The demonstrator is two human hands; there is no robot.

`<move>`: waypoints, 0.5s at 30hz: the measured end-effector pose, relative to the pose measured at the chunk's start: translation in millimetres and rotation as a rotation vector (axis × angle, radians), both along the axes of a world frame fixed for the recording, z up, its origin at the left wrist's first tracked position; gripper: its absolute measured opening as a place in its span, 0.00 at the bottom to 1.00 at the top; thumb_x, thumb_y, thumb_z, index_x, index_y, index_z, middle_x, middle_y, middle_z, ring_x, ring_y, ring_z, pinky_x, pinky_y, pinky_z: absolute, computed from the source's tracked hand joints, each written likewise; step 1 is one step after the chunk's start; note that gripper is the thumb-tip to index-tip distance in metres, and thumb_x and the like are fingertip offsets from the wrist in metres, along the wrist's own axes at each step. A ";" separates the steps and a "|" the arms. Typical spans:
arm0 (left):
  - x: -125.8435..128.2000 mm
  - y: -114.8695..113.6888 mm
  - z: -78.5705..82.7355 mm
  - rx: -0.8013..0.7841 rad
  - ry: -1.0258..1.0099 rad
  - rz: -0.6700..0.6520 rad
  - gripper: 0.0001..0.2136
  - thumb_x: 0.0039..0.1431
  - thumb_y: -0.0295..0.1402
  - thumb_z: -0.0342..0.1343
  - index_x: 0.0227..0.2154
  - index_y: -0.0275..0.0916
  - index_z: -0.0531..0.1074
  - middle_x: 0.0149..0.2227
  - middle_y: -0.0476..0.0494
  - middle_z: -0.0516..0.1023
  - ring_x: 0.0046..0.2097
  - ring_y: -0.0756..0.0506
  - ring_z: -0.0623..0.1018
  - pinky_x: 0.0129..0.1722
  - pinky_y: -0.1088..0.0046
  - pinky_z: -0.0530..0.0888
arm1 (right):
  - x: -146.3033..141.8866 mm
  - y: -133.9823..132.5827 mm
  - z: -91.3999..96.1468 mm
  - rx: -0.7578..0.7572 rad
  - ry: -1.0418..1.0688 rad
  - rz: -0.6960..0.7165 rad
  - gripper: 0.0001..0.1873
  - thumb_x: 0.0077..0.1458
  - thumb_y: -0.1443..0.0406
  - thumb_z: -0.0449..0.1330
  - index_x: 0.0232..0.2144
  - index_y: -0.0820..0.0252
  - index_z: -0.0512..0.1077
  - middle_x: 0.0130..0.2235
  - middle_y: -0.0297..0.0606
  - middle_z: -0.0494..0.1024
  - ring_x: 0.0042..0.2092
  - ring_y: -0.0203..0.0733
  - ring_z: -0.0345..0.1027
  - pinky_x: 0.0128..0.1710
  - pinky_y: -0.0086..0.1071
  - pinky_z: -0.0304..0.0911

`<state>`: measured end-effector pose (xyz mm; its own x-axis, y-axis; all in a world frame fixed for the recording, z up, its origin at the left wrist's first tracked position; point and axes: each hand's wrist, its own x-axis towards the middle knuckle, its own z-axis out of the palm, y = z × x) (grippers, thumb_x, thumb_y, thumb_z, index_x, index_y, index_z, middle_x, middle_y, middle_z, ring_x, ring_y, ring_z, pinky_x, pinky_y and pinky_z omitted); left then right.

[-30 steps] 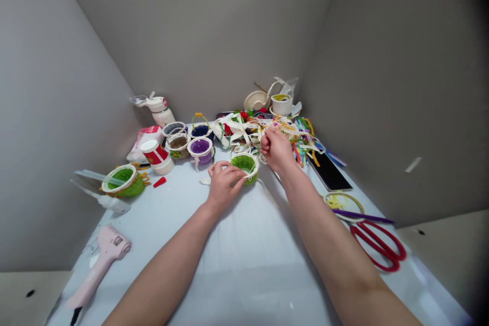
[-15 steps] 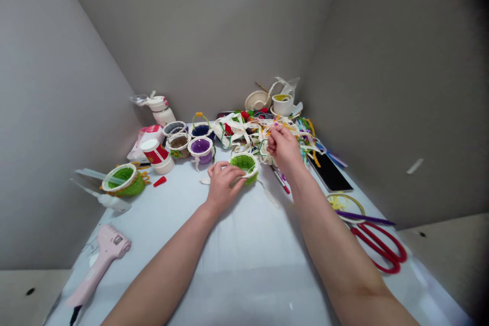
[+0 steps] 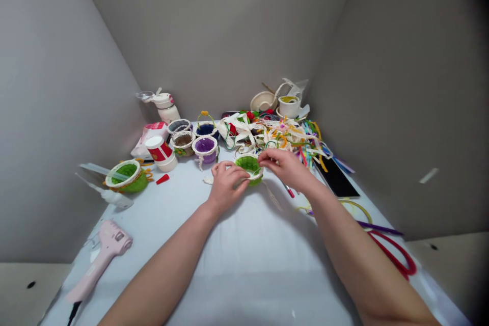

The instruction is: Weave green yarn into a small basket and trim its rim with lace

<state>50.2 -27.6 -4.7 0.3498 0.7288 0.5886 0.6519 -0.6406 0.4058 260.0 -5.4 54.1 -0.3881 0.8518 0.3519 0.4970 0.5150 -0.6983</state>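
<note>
A small green basket [image 3: 249, 164] with a white rim stands in the middle of the table. My left hand [image 3: 228, 183] is closed on its near left rim, fingertips over the white edge. At the basket's right rim, my right hand [image 3: 284, 167] has thumb and finger pinched together; whatever they hold is too small to make out. A narrow white lace strip [image 3: 273, 197] trails from the basket toward the lower right, and a short white end sticks out left of my left hand.
Beyond lies a heap of lace and coloured yarn [image 3: 282, 135]. Small baskets, including a purple one [image 3: 205, 148], stand back left. A second green basket [image 3: 132, 179] and a pink glue gun [image 3: 103, 252] are leftward. A phone [image 3: 338, 178] and red-handled scissors [image 3: 405, 260] lie rightward.
My right hand has come down from above the yarn heap to the basket's right rim, still pinched. My left hand stays on the basket. The view has shifted slightly.
</note>
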 end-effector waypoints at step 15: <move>0.4 -0.4 -0.1 0.016 -0.022 0.017 0.02 0.60 0.32 0.58 0.33 0.43 0.75 0.37 0.48 0.81 0.48 0.42 0.70 0.48 0.58 0.57 | -2.6 3.6 -17.6 0.301 -0.309 0.037 0.09 0.59 0.69 0.58 0.30 0.57 0.77 0.33 0.37 0.71 0.39 0.41 0.63 0.39 0.34 0.54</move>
